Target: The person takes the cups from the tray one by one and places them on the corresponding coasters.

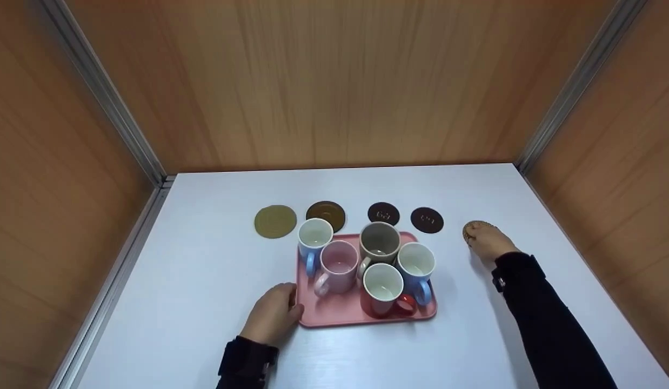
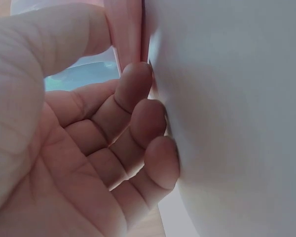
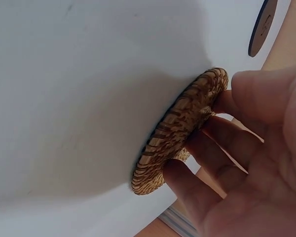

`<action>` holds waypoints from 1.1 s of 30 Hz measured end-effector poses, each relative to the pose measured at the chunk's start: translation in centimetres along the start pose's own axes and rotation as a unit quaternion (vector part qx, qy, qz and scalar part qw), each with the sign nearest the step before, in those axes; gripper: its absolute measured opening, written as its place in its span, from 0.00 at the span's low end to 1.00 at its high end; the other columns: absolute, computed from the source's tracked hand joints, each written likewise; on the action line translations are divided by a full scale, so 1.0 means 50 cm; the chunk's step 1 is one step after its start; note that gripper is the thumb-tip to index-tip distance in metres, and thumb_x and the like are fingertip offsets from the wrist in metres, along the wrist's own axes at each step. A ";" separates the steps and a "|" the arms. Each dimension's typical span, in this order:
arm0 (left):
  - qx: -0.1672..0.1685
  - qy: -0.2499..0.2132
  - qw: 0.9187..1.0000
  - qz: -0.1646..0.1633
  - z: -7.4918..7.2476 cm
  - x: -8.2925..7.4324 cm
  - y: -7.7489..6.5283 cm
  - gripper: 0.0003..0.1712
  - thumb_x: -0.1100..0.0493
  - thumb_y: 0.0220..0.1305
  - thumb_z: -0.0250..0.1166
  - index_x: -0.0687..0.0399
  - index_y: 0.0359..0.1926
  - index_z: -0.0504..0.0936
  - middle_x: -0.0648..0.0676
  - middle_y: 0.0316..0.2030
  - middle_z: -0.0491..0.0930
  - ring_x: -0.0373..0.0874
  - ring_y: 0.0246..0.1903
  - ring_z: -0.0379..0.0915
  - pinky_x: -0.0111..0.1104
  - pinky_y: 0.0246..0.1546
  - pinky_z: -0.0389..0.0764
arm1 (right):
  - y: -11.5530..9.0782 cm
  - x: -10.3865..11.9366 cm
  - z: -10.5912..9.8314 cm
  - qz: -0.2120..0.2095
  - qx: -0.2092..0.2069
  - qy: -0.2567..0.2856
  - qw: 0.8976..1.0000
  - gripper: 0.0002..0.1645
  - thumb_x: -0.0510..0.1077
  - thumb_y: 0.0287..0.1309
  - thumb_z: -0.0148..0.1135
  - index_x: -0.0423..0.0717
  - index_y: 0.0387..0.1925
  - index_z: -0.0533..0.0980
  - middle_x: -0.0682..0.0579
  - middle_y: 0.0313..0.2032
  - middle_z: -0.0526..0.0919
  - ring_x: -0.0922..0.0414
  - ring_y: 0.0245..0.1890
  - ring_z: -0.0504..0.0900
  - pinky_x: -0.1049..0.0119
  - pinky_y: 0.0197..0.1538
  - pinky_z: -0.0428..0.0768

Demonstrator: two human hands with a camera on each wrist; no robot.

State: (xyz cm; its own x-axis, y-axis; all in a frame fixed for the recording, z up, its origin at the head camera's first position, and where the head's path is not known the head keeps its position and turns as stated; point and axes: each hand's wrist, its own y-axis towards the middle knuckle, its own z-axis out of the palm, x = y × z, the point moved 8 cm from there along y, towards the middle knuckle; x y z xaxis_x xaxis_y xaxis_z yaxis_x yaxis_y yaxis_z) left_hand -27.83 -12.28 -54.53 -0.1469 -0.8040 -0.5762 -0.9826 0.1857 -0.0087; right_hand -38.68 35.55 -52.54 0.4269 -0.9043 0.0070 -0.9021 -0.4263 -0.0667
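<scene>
At the left end of a pink tray [image 1: 334,317], my left hand [image 1: 272,313] holds the rim. In the left wrist view the thumb lies against the tray edge [image 2: 126,29] and the fingers curl beside it, near the table. On the tray stand a pink mug [image 1: 340,267], a grey mug [image 1: 379,246], a red mug [image 1: 382,292] with a white inside, and two blue mugs, one at the back left [image 1: 314,237], one at the right [image 1: 416,265]. Far to the right, my right hand [image 1: 488,240] grips a round woven coaster [image 3: 180,133] at the tabletop, fingertips on its face.
Behind the tray lie a olive-green disc [image 1: 275,221], a brown disc [image 1: 326,215] and two dark discs with markings, the left one [image 1: 383,213] and the right one [image 1: 427,220]. Wooden panels [image 1: 334,86] with metal corner posts enclose the white table [image 1: 205,259] at the back and sides.
</scene>
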 end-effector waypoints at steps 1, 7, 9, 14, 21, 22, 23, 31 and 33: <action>-0.001 0.001 1.000 0.002 0.000 0.000 0.000 0.12 0.60 0.62 0.72 0.58 0.46 0.85 0.50 0.32 0.79 0.44 0.35 0.72 0.43 0.42 0.77 | 0.003 -0.003 -0.002 0.018 -0.003 0.031 0.999 0.16 0.32 0.71 0.54 0.24 0.52 0.81 0.27 0.54 0.82 0.28 0.61 0.78 0.38 0.70 0.74; -0.003 0.002 1.000 0.004 -0.001 -0.001 0.000 0.12 0.61 0.61 0.72 0.58 0.46 0.85 0.50 0.32 0.78 0.44 0.35 0.71 0.43 0.41 0.76 | 0.019 -0.014 -0.006 0.085 0.008 0.100 0.991 0.20 0.35 0.74 0.50 0.24 0.57 0.77 0.21 0.60 0.77 0.24 0.66 0.73 0.36 0.74 0.69; -0.002 0.001 1.000 0.004 -0.001 -0.001 0.000 0.12 0.61 0.61 0.72 0.58 0.46 0.85 0.50 0.32 0.78 0.44 0.35 0.72 0.43 0.41 0.77 | 0.021 -0.015 -0.004 0.098 0.019 0.098 0.990 0.22 0.35 0.74 0.49 0.23 0.60 0.76 0.20 0.63 0.75 0.24 0.68 0.71 0.36 0.75 0.67; 0.002 -0.004 1.000 0.002 0.000 0.000 0.001 0.12 0.61 0.62 0.73 0.58 0.46 0.85 0.50 0.32 0.79 0.44 0.35 0.72 0.43 0.41 0.77 | 0.025 -0.020 0.003 0.130 0.038 0.113 0.984 0.29 0.37 0.74 0.44 0.24 0.70 0.70 0.21 0.71 0.68 0.24 0.74 0.63 0.35 0.80 0.59; 0.005 -0.009 1.000 0.001 0.001 0.001 0.002 0.10 0.61 0.62 0.72 0.57 0.44 0.84 0.50 0.31 0.78 0.44 0.34 0.71 0.43 0.40 0.76 | 0.033 -0.021 0.002 0.132 0.035 0.118 0.984 0.14 0.36 0.73 0.47 0.32 0.47 0.77 0.23 0.62 0.76 0.25 0.70 0.69 0.35 0.76 0.65; 0.006 -0.009 1.000 0.000 0.001 0.001 0.001 0.10 0.61 0.62 0.72 0.57 0.44 0.84 0.50 0.31 0.77 0.44 0.34 0.71 0.42 0.40 0.76 | 0.034 -0.021 0.002 0.131 0.036 0.117 0.984 0.12 0.35 0.73 0.48 0.33 0.45 0.77 0.23 0.61 0.77 0.25 0.69 0.70 0.35 0.76 0.65; 0.006 -0.009 1.000 -0.001 0.001 0.001 0.002 0.10 0.61 0.62 0.72 0.57 0.44 0.84 0.50 0.31 0.78 0.44 0.34 0.71 0.42 0.40 0.76 | 0.035 -0.020 0.003 0.131 0.036 0.116 0.984 0.12 0.36 0.73 0.48 0.33 0.45 0.77 0.24 0.61 0.77 0.25 0.69 0.70 0.35 0.76 0.65; 0.008 -0.013 1.000 -0.001 0.002 0.002 0.001 0.14 0.61 0.64 0.73 0.60 0.49 0.85 0.50 0.33 0.78 0.44 0.35 0.71 0.42 0.41 0.76 | 0.034 -0.018 0.002 0.127 0.034 0.101 0.986 0.27 0.36 0.72 0.47 0.24 0.66 0.72 0.21 0.65 0.72 0.23 0.69 0.68 0.32 0.76 0.63; 0.006 -0.014 1.000 0.002 0.001 0.001 0.001 0.15 0.61 0.63 0.72 0.61 0.50 0.85 0.50 0.32 0.78 0.43 0.35 0.71 0.41 0.40 0.76 | 0.034 -0.018 0.002 0.126 0.028 0.100 0.987 0.27 0.36 0.71 0.47 0.24 0.65 0.72 0.21 0.62 0.73 0.23 0.67 0.69 0.32 0.75 0.65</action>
State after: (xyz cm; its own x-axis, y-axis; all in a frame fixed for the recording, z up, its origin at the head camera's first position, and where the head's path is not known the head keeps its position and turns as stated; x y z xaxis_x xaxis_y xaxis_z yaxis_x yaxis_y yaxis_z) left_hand -27.86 -12.29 -54.61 -0.1483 -0.7871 -0.5987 -0.9803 0.1967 -0.0157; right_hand -40.58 35.66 -52.76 0.1641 -0.9698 0.1802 -0.9706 -0.1914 -0.1460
